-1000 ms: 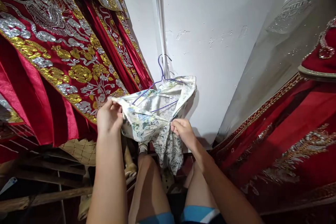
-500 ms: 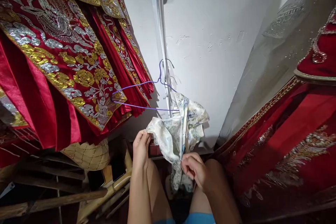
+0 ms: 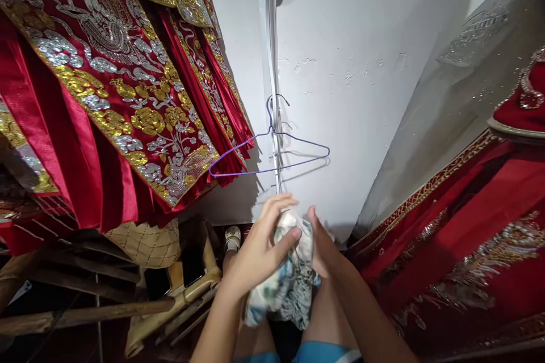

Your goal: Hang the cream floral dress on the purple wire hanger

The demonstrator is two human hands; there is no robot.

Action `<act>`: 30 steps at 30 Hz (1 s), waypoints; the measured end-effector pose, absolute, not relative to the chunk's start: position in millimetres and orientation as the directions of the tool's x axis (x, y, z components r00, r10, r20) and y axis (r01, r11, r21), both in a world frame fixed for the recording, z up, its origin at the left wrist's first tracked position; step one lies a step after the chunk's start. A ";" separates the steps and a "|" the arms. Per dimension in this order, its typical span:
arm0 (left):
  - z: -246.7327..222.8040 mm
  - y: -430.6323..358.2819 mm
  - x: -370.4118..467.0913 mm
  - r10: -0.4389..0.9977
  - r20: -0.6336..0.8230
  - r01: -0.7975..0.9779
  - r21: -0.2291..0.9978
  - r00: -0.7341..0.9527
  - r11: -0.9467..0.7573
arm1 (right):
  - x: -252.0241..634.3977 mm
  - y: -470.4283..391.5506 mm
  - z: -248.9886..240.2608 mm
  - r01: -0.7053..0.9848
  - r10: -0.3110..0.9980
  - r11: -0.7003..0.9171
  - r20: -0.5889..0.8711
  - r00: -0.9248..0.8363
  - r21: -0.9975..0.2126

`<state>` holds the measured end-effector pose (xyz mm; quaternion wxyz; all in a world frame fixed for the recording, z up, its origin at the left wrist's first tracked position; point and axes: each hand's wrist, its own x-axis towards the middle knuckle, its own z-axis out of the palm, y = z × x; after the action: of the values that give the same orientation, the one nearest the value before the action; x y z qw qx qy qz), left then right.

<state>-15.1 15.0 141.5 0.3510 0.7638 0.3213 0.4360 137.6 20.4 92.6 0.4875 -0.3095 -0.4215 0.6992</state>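
Observation:
A crumpled white floral garment (image 3: 300, 283), patterned in pale green and blue, hangs bunched above my knees. My left hand (image 3: 268, 244) is closed over its left and top side, with the thumb pressed on the fabric. Against the right side of the cloth is my right hand (image 3: 324, 247), thumb raised; its other fingers are mostly hidden, and it appears to grip the bundle between itself and the left. A bare purple wire hanger (image 3: 293, 165) hangs from a vertical metal rail (image 3: 272, 39) just beyond my hands.
Red embroidered costumes (image 3: 149, 119) hang on the left. More red beaded cloth (image 3: 468, 238) stands at the right beside clear plastic sheeting (image 3: 417, 102). A bamboo chair (image 3: 183, 300) holding dark phones (image 3: 192, 265) and a woven hat (image 3: 149, 245) are lower left.
The garment has come off the hanger and is now bunched between my hands. My left hand moved inward to the right, and the hanger swung level, empty.

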 end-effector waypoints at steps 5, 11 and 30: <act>113.7 28.4 -47.2 0.714 0.119 0.194 0.920 0.689 -0.341 | 162.1 30.2 126.3 -0.192 0.760 -0.166 -0.002 -0.649 -0.967; 98.5 41.4 -98.7 0.877 -0.066 0.602 0.751 0.475 -0.270 | 176.8 77.5 147.3 0.335 0.933 0.346 0.286 -0.217 -0.877; 154.5 72.7 -142.1 0.994 0.112 0.997 0.079 -0.014 0.005 | 190.6 123.1 125.7 0.736 0.891 0.431 0.377 -0.254 -0.523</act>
<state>-142.1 72.7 154.5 -0.0120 0.7020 0.7088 0.0675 190.6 123.1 125.7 0.3211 -0.5195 -0.7826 0.1207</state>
